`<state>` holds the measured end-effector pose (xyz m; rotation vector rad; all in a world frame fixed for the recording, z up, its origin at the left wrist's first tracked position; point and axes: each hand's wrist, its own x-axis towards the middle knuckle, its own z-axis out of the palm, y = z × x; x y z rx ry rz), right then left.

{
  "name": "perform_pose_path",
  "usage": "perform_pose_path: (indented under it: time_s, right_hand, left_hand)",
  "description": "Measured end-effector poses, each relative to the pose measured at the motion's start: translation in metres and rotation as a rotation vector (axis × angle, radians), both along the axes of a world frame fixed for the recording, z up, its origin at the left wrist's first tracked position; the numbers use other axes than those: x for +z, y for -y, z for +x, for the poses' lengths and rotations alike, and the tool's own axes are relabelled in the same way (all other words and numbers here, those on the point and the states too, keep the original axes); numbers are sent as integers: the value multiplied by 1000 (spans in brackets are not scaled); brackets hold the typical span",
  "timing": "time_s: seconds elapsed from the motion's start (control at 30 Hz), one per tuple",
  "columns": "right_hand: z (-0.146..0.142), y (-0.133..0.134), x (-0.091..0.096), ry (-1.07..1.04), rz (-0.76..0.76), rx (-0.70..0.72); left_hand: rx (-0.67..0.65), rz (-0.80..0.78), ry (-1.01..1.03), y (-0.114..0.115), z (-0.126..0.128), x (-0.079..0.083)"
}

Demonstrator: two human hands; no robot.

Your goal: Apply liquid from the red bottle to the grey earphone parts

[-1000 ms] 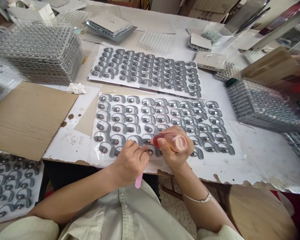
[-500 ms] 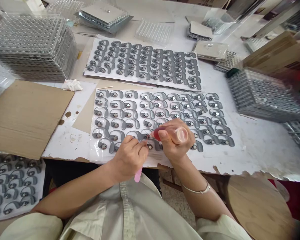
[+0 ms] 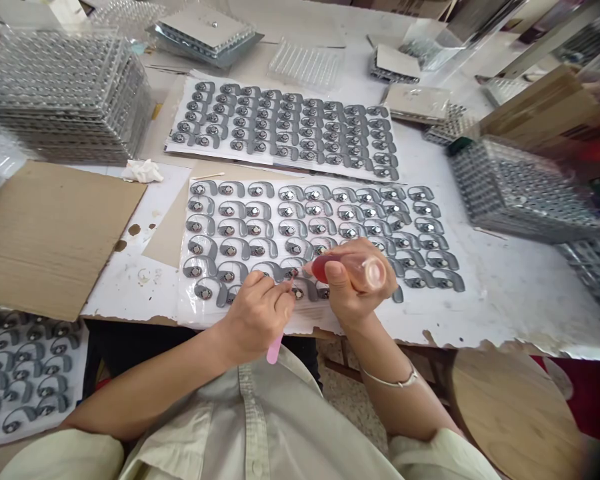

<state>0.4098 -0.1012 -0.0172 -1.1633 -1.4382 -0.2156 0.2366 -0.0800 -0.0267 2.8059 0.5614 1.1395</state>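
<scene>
Left hand (image 3: 257,313): yours is curled, thumb and fingertips pinching a slim pink-handled tool (image 3: 275,349), with the handle sticking out below the hand. Its tip is hidden among the fingers, close to the metal disc of a grey ear-hook piece (image 3: 291,272); too small to tell whether they touch. Right hand (image 3: 355,277): fingers and thumb are wrapped around a clear bottle (image 3: 373,272), its red end pointing toward the same piece from the right. The piece lies in the front rows of the plastic-covered sheet (image 3: 200,312), with both hands just above it. Work best with both wrists low and steady, and watch the disc edge from above, since your fingers crowd the view. Neighbouring pieces lie just beside it, so little room is left for a slip. Beyond the sheet lies a second sheet of pieces (image 3: 173,141). Left of the sheet are a cardboard piece (image 3: 50,233) and a crumpled tissue (image 3: 143,172), with stacked clear trays (image 3: 65,100) farther back. To its right sits another tray stack (image 3: 510,193). Nothing lies between your hands and the piece.
</scene>
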Motion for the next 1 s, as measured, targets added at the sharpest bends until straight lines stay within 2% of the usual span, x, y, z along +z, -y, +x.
perform_pose_path:
  time_s: [0.77,1.0]
  right_hand:
    - [-3,2,3,89,-2,1]
    - [-2,4,3,115,8,-16]
  left_hand:
    - [-1,-37,7,-1,-1,0]
    - [-41,-76,18,-5,-4,0]
